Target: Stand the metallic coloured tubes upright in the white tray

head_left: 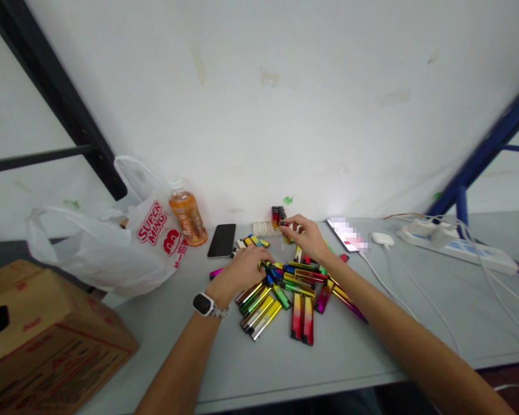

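A loose pile of shiny lighters [303, 276] in yellow, red, green, blue and purple lies on the table. My left hand [246, 266], with a watch on its wrist, is over the pile's left side. Its fingers curl down around what looks like a lighter, partly hidden among the others. Farther back, my right hand [306, 233] pinches a lighter [286, 230] by its dark top end. Just left of those fingertips, a few red lighters [275, 217] stand upright at a white gridded tray [262, 229], which my hand partly covers.
Left of the pile are a black phone [222, 241], an orange drink bottle [188, 216], a white plastic bag [112, 253] and a cardboard box [52, 340]. To the right lie a lit phone [349, 234], a white charger [383, 238], cables and a power strip [462, 248]. A wall [259, 115] rises behind.
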Motion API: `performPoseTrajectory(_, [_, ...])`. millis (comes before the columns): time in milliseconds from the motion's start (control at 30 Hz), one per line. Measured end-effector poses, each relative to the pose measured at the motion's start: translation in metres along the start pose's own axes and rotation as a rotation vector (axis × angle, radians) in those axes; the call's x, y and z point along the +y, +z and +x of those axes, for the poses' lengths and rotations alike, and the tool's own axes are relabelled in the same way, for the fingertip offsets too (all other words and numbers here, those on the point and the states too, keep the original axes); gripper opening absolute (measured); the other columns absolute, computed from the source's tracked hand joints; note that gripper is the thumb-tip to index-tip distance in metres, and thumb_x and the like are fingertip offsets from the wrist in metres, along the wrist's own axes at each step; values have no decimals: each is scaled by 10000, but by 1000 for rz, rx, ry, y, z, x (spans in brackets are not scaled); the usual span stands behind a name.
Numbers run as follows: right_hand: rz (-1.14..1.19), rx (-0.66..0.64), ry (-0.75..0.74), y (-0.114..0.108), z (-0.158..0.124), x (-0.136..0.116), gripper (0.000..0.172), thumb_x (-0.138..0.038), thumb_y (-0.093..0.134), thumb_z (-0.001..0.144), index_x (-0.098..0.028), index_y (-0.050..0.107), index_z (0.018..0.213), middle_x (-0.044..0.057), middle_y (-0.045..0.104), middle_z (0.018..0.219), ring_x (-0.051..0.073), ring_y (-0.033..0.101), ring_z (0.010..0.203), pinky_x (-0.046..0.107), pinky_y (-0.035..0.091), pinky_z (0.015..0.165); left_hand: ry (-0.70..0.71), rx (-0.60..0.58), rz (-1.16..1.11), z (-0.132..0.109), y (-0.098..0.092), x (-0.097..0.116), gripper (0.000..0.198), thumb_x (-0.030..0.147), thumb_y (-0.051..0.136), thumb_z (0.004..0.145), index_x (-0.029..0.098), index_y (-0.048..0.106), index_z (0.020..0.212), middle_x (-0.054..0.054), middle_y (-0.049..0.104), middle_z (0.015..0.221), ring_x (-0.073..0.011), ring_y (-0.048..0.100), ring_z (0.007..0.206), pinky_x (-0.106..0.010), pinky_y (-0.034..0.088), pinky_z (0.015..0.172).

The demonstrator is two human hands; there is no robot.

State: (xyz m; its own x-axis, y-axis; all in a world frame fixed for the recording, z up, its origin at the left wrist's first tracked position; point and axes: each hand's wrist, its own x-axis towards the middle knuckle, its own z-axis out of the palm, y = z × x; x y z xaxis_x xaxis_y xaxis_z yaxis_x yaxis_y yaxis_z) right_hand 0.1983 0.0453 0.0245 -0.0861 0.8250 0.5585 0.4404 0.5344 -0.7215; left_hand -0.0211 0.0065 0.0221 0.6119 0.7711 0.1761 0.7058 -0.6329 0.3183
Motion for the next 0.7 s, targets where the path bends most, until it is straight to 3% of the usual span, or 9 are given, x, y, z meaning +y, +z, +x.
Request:
performPoseTrajectory(167, [-188, -107, -144, 4, 38, 7, 237, -266, 644, 865, -217, 672, 1096, 40, 733, 945, 204, 632, 853, 357, 463, 839, -25, -21, 39, 8, 4, 5, 295, 105, 597, 854, 220, 738, 1086, -70, 709, 1173, -274, 596, 1167, -442, 429, 1062])
performPoseTrajectory(300, [-433, -185, -193, 12, 58, 13, 151, -231, 623, 886, -205, 675, 1026, 67, 747, 1006, 251, 604, 962, 418, 378, 935, -5, 4, 37, 13, 10, 7, 187, 186, 662, 875, 203, 738, 1046, -90, 700, 1110, -285, 605, 1118, -456, 438, 1032])
performPoseTrajectory(533, [-556, -225, -169, 18, 64, 21, 143, -260, 603, 913, -203, 690, 1012, 88, 741, 1044, 286, 527, 1060, 429, 284, 945, 50, 135, -25, 15, 14, 0, 110, 227, 652, 906, 205, 722, 988, -67, 696, 987, -254, 633, 994, -401, 466, 951])
performPoseTrajectory(700, [-558, -229, -176, 13, 66, 25, 150, -286, 623, 914, -201, 705, 1006, 90, 742, 1019, 286, 508, 1061, 426, 272, 934, 21, 231, -124, 15, 8, -1, 167, 274, 566, 965, 200, 685, 1056, -70, 712, 1023, -234, 656, 963, -356, 493, 896])
